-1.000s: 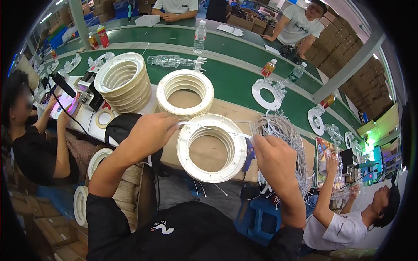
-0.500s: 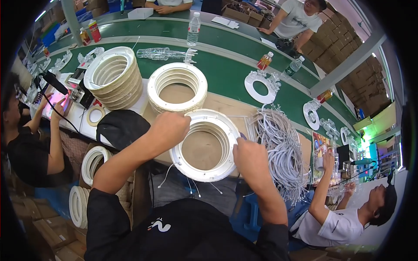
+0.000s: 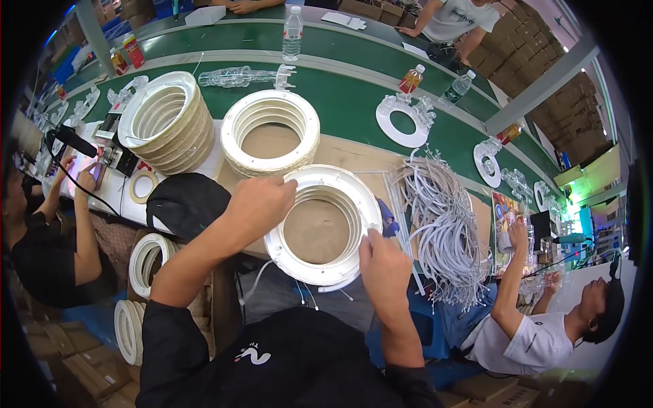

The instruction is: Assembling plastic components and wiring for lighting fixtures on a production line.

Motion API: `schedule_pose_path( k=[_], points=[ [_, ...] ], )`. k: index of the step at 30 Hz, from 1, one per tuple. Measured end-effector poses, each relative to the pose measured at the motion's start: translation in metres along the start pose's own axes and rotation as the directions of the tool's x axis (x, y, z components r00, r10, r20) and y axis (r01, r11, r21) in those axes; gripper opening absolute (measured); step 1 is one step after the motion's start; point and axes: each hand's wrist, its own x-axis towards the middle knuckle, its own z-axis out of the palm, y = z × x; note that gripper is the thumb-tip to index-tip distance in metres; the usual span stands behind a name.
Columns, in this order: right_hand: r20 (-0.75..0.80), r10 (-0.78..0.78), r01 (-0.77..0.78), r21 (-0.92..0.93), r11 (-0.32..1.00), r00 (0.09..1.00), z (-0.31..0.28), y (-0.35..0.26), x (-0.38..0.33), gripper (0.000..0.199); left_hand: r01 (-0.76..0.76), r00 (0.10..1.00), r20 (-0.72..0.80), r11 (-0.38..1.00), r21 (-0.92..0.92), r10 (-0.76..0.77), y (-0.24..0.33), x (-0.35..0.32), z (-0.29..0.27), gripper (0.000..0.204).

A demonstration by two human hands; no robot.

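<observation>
A white ring (image 3: 320, 273) with a wide round opening lies on top of a stack of similar rings in front of me. My left hand (image 3: 264, 205) is closed at its upper left rim, knuckles up. At the right rim my right hand (image 3: 383, 266) is also closed, thumb and fingertips pinched against the edge. Thin white wires with small plugs hang below the near rim, one longer wire (image 3: 253, 284) curving out at the left. A pale strip shows under the lower right edge. The undersides of my fingers are hidden.
Two taller ring stacks, one middle (image 3: 270, 158) and one left (image 3: 197, 139), stand behind. A bundle of white cables (image 3: 445, 231) lies to the right, a black cap (image 3: 189, 204) to the left. A bottle (image 3: 292, 34) stands on the green conveyor (image 3: 326, 102). Co-workers sit both sides.
My right hand has moved slightly down along the rim. A pale strip now shows under the ring's lower right edge, and a blue object has come into sight at its right. The view has shifted slightly.
</observation>
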Motion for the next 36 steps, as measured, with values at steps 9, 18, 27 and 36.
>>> schedule_pose_path(
  k=[9,18,27,36],
  points=[
    [0.127,0.024,-0.02,-0.035,0.999,0.992,0.016,0.008,0.026,0.01,0.027,0.998,0.051,0.998,0.048,-0.029,-0.011,0.007,0.023,0.016],
    [0.166,-0.019,0.04,-0.129,0.991,0.986,0.022,0.009,0.031,0.012,-0.031,0.999,-0.039,0.998,0.062,0.034,-0.014,0.008,0.032,0.016],
    [0.105,-0.012,0.02,-0.074,0.997,0.994,0.017,0.004,0.032,0.015,-0.146,0.988,-0.019,0.972,0.182,0.151,-0.014,0.002,0.036,0.019],
    [0.081,-0.027,0.031,-0.04,0.999,0.996,0.021,0.006,0.031,0.019,-0.235,0.969,0.139,0.929,0.286,0.202,-0.009,0.007,0.032,0.053]
  ],
)
